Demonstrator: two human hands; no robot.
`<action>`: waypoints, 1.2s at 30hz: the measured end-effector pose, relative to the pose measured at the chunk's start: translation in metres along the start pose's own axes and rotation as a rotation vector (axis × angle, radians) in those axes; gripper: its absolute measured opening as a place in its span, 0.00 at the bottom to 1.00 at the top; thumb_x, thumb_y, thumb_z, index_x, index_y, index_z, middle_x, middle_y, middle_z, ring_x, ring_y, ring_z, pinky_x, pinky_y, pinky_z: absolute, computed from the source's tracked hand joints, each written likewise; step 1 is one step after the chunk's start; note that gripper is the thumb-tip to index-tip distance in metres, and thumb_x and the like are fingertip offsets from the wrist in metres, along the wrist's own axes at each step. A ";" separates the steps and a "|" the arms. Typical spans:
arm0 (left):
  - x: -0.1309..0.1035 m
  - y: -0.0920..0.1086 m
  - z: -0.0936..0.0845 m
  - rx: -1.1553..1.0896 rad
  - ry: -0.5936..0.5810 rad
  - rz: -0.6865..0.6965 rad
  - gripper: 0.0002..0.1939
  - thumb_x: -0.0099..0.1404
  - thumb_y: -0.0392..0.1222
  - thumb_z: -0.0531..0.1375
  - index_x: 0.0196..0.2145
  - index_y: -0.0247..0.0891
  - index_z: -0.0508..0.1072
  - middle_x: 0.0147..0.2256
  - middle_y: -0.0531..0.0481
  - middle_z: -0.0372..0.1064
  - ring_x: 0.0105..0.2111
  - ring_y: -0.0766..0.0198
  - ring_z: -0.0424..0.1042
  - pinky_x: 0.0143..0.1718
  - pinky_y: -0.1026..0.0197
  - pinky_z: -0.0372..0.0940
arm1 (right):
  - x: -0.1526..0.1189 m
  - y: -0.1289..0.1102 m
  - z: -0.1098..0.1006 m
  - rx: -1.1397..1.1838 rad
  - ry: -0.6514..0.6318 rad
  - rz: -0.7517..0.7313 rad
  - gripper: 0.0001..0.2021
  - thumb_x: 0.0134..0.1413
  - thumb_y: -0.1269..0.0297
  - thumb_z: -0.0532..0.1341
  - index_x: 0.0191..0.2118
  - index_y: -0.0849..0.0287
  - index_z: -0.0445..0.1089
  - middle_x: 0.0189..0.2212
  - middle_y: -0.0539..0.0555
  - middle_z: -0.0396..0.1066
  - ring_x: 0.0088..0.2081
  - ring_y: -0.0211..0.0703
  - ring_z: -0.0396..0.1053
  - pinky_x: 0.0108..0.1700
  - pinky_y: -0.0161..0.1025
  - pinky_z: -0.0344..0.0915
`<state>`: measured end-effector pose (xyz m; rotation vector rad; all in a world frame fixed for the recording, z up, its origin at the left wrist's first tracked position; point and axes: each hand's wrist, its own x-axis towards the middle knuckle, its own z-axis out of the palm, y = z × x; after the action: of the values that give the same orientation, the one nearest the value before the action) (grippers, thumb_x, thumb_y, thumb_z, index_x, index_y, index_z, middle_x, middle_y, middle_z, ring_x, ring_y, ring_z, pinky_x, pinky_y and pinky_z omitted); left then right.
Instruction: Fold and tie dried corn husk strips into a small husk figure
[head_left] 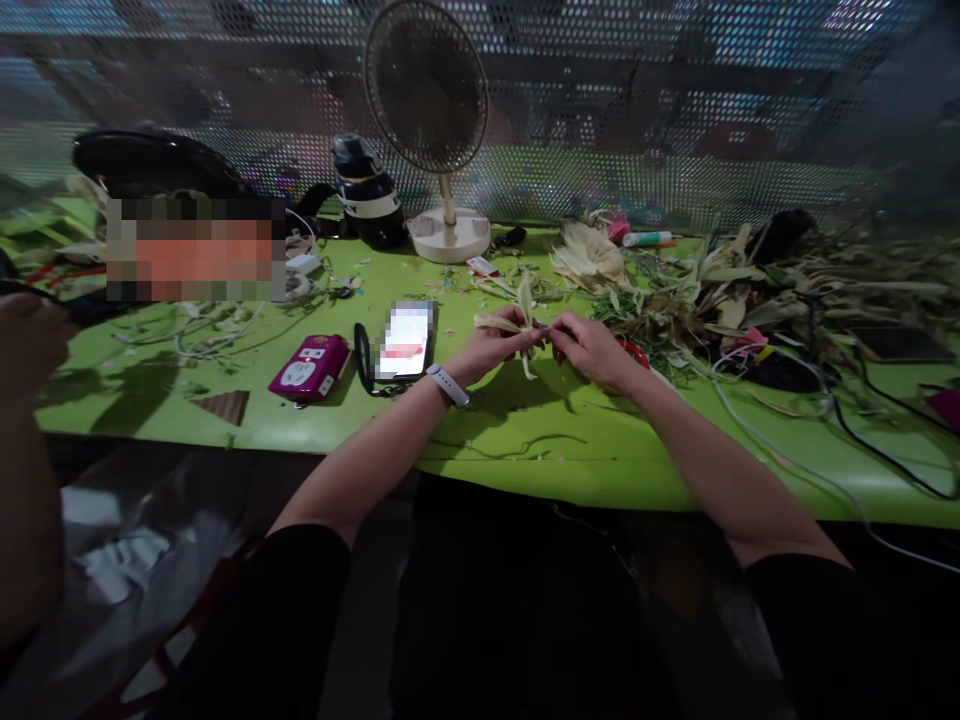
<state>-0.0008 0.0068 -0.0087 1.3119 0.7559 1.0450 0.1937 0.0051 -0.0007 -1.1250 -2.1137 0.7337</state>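
Pale dry leaf strips [526, 300] fan out from between my two hands, above the green table. My left hand [495, 345], with a pale band on its wrist, is closed on them. Close by on the right, my right hand [581, 345] pinches at the middle of the strips; what its fingertips hold is too small to make out. A lit phone [405, 342] lies left of my left hand. Behind my right hand sits a bundle of pale husks [589, 255].
A fan [450, 232] and a dark bottle [371, 205] stand at the back. A purple socket block [309, 368] lies left. Plant stems [690, 290], cables and a dark pouch [784, 372] cover the right side. Another person's arm [26, 450] is at the left edge.
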 end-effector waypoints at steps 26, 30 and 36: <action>-0.004 -0.004 0.003 0.212 -0.260 -0.125 0.21 0.55 0.56 0.69 0.25 0.32 0.77 0.23 0.50 0.71 0.23 0.72 0.64 0.26 0.66 0.58 | 0.001 -0.009 0.013 0.300 0.265 -0.036 0.22 0.49 0.39 0.65 0.27 0.56 0.71 0.27 0.51 0.67 0.32 0.42 0.64 0.40 0.43 0.64; -0.008 -0.005 0.005 0.218 -0.332 -0.168 0.16 0.56 0.51 0.70 0.29 0.33 0.80 0.24 0.49 0.72 0.24 0.70 0.66 0.27 0.65 0.60 | 0.001 -0.012 0.017 0.303 0.300 -0.013 0.19 0.50 0.43 0.66 0.27 0.56 0.71 0.27 0.51 0.67 0.34 0.43 0.65 0.42 0.43 0.64; -0.008 -0.002 0.005 0.200 -0.293 -0.153 0.15 0.59 0.51 0.67 0.32 0.34 0.79 0.26 0.50 0.71 0.24 0.71 0.65 0.24 0.66 0.54 | 0.001 -0.011 0.013 0.399 0.354 0.081 0.18 0.49 0.45 0.66 0.28 0.56 0.70 0.25 0.49 0.66 0.30 0.40 0.65 0.36 0.40 0.63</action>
<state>0.0012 -0.0022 -0.0105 1.5127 0.7372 0.6498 0.1781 -0.0018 -0.0005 -1.0341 -1.5517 0.8744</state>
